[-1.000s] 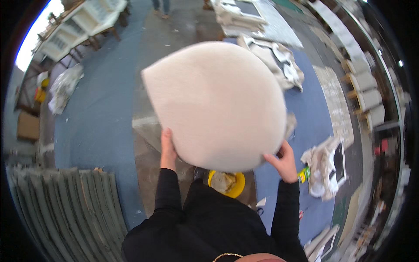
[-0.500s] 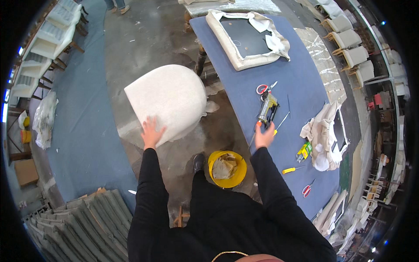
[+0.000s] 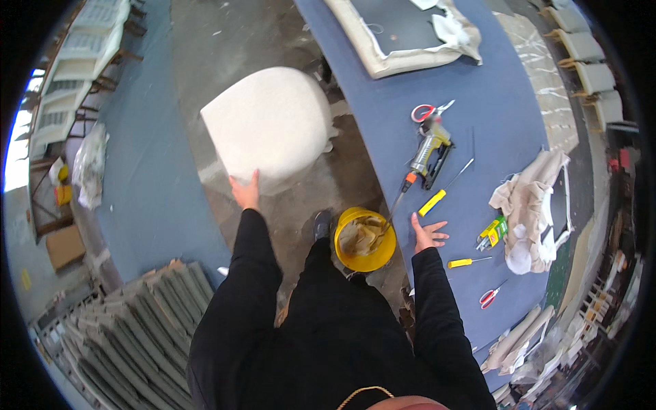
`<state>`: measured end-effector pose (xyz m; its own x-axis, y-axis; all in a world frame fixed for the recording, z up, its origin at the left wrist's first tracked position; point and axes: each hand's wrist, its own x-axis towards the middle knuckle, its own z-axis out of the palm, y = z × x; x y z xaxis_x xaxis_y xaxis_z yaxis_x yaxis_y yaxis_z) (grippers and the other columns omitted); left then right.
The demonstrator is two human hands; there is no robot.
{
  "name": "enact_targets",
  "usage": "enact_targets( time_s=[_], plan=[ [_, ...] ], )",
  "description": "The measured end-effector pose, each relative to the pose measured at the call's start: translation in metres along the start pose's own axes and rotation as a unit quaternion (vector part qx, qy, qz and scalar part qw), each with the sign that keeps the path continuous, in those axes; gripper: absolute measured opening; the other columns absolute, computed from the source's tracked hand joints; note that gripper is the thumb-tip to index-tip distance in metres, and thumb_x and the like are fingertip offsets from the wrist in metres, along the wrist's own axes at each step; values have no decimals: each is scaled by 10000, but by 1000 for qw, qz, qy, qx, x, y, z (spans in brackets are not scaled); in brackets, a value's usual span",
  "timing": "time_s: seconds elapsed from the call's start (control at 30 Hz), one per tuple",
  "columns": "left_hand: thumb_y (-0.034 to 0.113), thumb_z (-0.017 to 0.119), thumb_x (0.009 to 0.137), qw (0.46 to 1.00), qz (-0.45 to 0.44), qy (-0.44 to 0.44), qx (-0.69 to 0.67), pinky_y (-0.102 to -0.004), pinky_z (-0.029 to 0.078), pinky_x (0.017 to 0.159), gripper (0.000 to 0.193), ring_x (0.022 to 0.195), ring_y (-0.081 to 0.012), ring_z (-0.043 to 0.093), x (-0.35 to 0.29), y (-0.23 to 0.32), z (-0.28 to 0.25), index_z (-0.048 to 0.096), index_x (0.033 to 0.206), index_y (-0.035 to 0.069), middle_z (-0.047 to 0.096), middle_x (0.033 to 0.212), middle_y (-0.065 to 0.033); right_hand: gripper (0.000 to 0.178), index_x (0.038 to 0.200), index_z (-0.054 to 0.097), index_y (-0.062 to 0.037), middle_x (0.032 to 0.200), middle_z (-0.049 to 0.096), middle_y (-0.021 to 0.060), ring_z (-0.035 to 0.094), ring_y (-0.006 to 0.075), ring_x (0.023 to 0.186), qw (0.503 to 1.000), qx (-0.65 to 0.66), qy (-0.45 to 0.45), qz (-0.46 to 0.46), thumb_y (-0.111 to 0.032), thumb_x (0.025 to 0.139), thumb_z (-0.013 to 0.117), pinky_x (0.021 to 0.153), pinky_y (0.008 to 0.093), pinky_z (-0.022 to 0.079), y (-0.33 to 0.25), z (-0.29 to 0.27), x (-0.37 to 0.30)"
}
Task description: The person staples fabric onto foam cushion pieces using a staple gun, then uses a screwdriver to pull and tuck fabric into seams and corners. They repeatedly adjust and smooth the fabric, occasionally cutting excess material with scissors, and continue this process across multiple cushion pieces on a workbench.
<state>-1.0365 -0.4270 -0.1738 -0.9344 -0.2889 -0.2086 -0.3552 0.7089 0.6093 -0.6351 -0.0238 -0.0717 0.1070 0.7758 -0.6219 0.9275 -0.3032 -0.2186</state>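
At the near edge of a cream upholstered chair seat [image 3: 270, 123], rounded at one end, is my left hand [image 3: 246, 193], its fingers apart. My right hand [image 3: 428, 236] is open, fingers spread, over the near edge of the blue-covered table [image 3: 383, 130], holding nothing. Just beyond it lies a yellow-handled screwdriver [image 3: 432, 203]. Farther up rest a staple gun [image 3: 430, 150] with its hose and red-handled scissors [image 3: 424, 112]. To the right are a small green and yellow box [image 3: 492, 234], a second yellow-handled screwdriver [image 3: 461, 262] and red-handled snips [image 3: 488, 298].
A yellow bucket [image 3: 366, 262] with scraps stands between my legs and the table. Fabric-edged dark panels, one a framed panel [image 3: 376, 61], lie on the table. Grey padded pieces [image 3: 140, 328] are stacked at lower left. Rows of pale chairs [image 3: 75, 68] line both sides.
My right hand has left the staple gun's hose end and moved nearer, fingers now spread. My left hand has slid off the seat's top to its near edge. The view has shifted.
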Motion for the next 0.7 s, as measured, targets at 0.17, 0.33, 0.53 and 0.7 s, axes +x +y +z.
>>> enact_targets(
  time_s=[0.17, 0.33, 0.53, 0.7],
  plan=[
    [666, 690, 904, 988, -22, 83, 131, -686, 219, 1233, 1016, 1578, -501, 221, -38, 37, 46, 324, 1663, 98, 276, 1716, -249, 1591, 1693, -176, -131, 1660, -185, 452, -153, 700, 1510, 1000, 3, 7, -5, -987, 655, 674, 1238, 723, 39, -7, 0, -1],
    [538, 696, 937, 983, 110, -42, 140, -713, 138, 1247, 843, 1585, -544, 159, -65, 108, 59, 401, 1644, 185, 239, 1739, -244, 1574, 1712, -92, -112, 1668, -63, 472, -64, 693, 1530, 997, -64, 20, -23, -1060, 639, 561, 1247, 711, 71, 19, 3, 31],
    [282, 824, 888, 898, -215, 167, -346, -456, 389, 1207, 709, 1438, -357, 506, -86, 64, 56, 533, 1430, -71, 602, 1471, -212, 1576, 1703, -162, -180, 1686, -149, 424, -111, 667, 1541, 999, -21, 20, 14, -970, 645, 699, 1245, 724, 48, 2, -1, -3],
    [642, 745, 916, 692, -436, -101, -566, -590, 257, 1248, 1046, 1590, -360, 253, -82, 73, 76, 232, 1693, 166, 274, 1741, -147, 1578, 1679, -237, -225, 1682, -277, 365, -202, 610, 1555, 1000, 10, 10, 5, -864, 670, 795, 1218, 761, 41, 7, -1, 6]
  ],
)
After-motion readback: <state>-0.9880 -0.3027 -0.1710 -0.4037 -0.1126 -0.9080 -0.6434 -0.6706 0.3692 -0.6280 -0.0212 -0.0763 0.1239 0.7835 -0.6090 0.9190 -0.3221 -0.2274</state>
